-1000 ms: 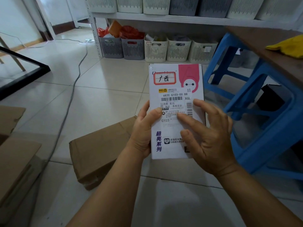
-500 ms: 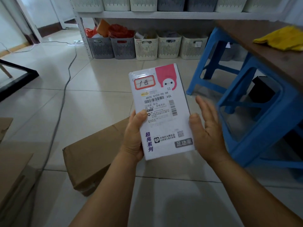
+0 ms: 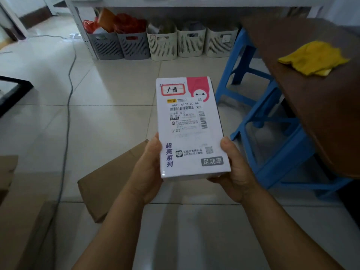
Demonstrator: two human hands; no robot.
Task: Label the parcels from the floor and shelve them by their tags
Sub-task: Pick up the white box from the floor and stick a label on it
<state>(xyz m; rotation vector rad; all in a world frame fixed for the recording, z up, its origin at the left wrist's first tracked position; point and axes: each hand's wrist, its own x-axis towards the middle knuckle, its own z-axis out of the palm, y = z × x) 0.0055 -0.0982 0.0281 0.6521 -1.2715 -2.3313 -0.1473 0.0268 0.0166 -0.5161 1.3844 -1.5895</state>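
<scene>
Mid-frame, the left hand (image 3: pixel 148 168) and right hand (image 3: pixel 233 168) are now both clasping the parcel (image 3: pixel 191 129); the right hand is no longer smoothing the label (image 3: pixel 173 90), so shelving is likely coming next.

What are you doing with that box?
A person is holding a white parcel up in front of them, with the left hand on one side and the right hand on the other. It already has a red-bordered tag with handwriting stuck at the top, above the shipping label. Ahead, a row of baskets sits on the floor under a shelf. A cardboard box lies on the floor tiles just below the hands.
</scene>
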